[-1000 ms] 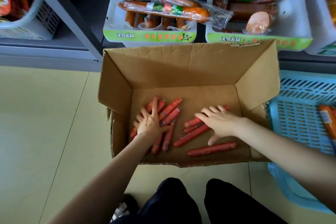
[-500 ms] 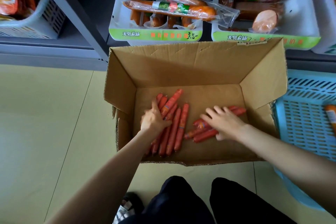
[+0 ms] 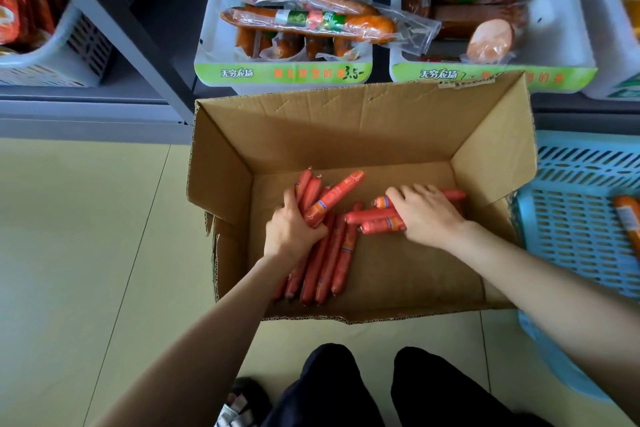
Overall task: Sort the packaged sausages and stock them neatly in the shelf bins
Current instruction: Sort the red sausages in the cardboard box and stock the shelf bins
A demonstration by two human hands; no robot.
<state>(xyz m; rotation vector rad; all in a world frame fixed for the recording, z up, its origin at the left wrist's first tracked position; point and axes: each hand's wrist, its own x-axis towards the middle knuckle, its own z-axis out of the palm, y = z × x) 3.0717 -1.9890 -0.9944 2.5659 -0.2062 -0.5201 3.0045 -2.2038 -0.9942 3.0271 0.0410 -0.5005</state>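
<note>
An open brown corrugated cardboard box (image 3: 346, 135) stands on the pale tiled floor (image 3: 86, 236), in front of the shelf. Inside it, the left hand (image 3: 294, 229) grips a bundle of thin red plastic-wrapped sausage sticks (image 3: 329, 253), fingers curled around their upper part. The right hand (image 3: 427, 215) lies over a second group of red sausage sticks (image 3: 377, 217), fingers curled on them. Above the box, two white shelf bins with green front labels (image 3: 284, 74) contain larger vacuum-packed sausages (image 3: 311, 21). A light-blue slotted plastic crate (image 3: 581, 211) stands right of the box.
</note>
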